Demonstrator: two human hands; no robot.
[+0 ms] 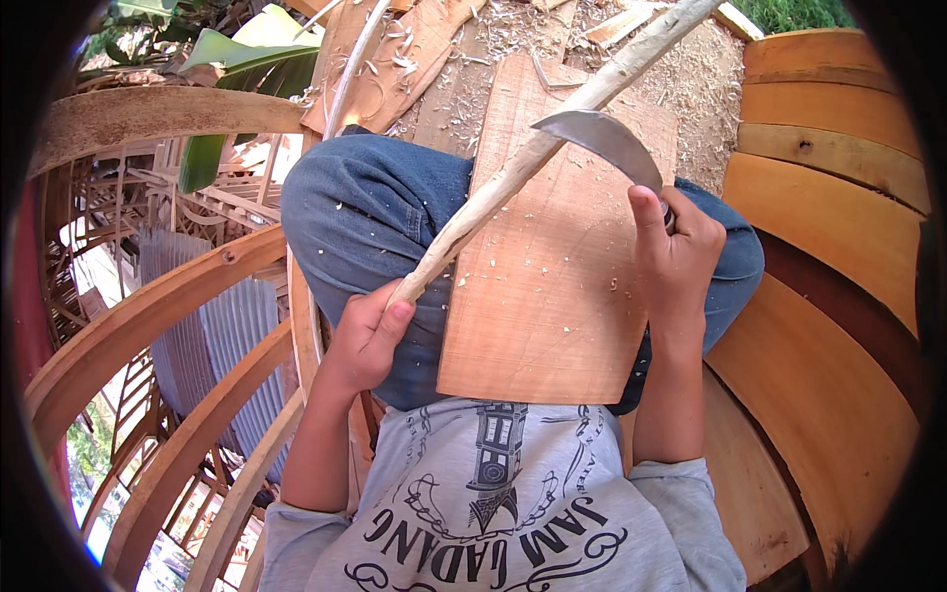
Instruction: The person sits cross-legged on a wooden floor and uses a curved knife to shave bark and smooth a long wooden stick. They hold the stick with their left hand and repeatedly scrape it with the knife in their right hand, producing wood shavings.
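Note:
My left hand [370, 338] is closed round the near end of a long peeled wooden stick [513, 176]. The stick slants up and away to the right, over a wide flat board [538, 326] lying across my lap. My right hand [676, 242] grips a sickle by its handle, thumb pointing up. The sickle's curved metal blade [614, 143] reaches leftward, its tip at the stick's side; whether it touches cannot be told. Most of the handle is hidden in my fist. Small pale shavings dot the board and my jeans [370, 202].
Wooden slats form a railing [197, 390] on my left, with corrugated sheets [242, 345] and piled timber beyond. A plank wall [824, 212] curves along my right. Shavings [710, 74] litter the floor ahead, near loose planks [429, 49]. A large green leaf [258, 54] hangs at upper left.

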